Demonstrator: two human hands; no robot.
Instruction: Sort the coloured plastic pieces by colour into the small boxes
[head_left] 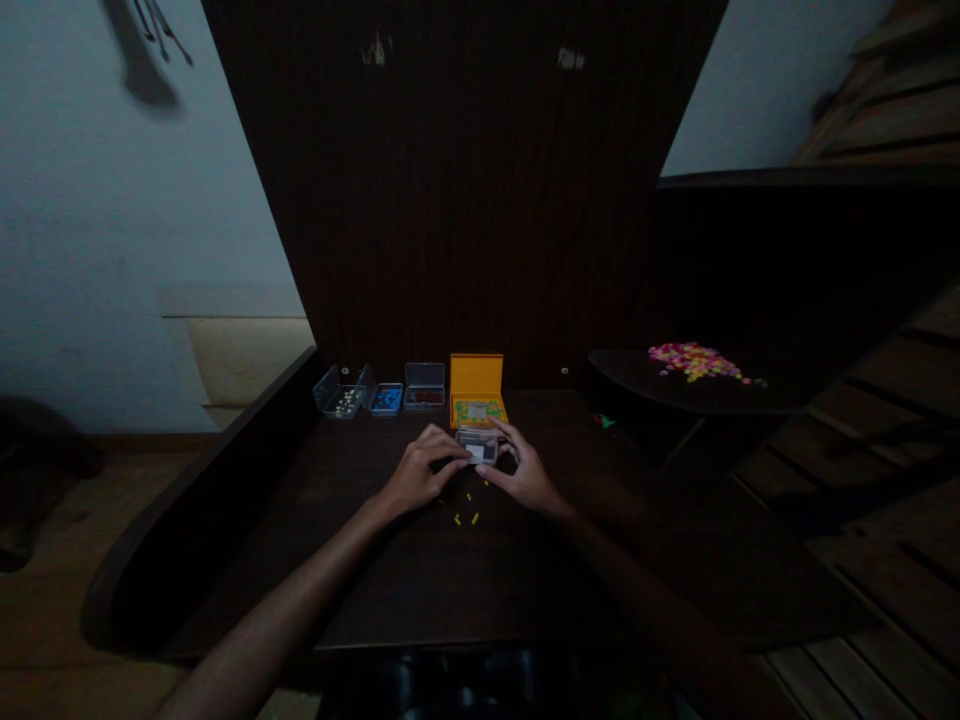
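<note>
From the head camera, we see both our hands on one small clear box (477, 450), in the middle of the desk (375, 590). Our left hand (421, 472) pinches its left side, and our right hand (525, 478) curls around its right side. We cannot tell if its lid is up or down. A few yellow bits (475, 519) lie on the near side of it.

Just past it, on the far side, is an open orange box (476, 375). To the left of that are a box of dark red bits (425, 397), a box of blue bits (386, 399) and a box of pale bits (345, 402). Far to the right, a bright pile (694, 360) sits on a shelf (637, 385).

We think the step in hand is working on the small box with our fingers. The next move seems to call for a soft, steady grip, without bumping the yellow bits.
</note>
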